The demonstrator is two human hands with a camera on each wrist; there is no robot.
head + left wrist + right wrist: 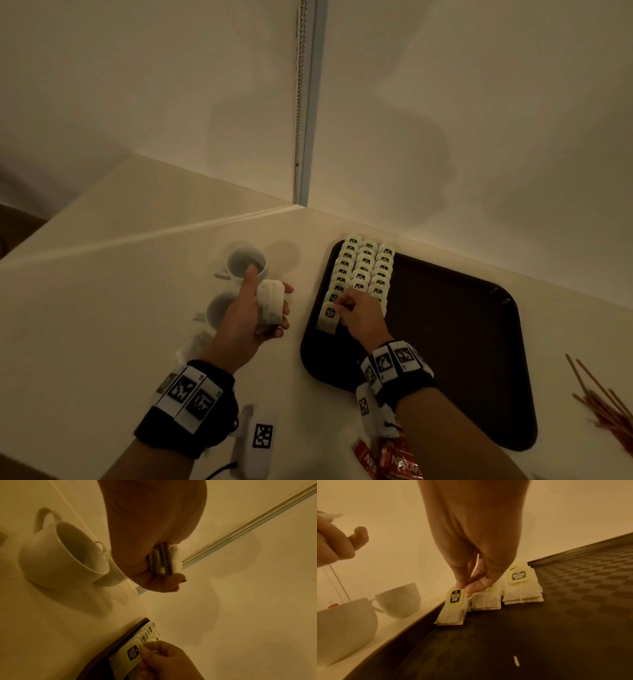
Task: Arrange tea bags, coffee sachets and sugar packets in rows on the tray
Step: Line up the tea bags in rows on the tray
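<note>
A dark brown tray (452, 342) lies on the counter at the right. Three rows of white tea bags (364, 265) with yellow tags fill its far left part. My right hand (342, 305) pinches the tag of the nearest tea bag (329, 317) in the left row; the bag lies on the tray (556, 622) under my fingertips (471, 588). My left hand (269, 308) hovers left of the tray and grips a small stack of tea bags (164, 559) between thumb and fingers.
Two white cups (246, 263) stand on the counter under and beyond my left hand. Red coffee sachets (394, 459) lie at the near edge under my right forearm. Thin brown sticks (603, 401) lie right of the tray. A white device (257, 442) sits near my left wrist.
</note>
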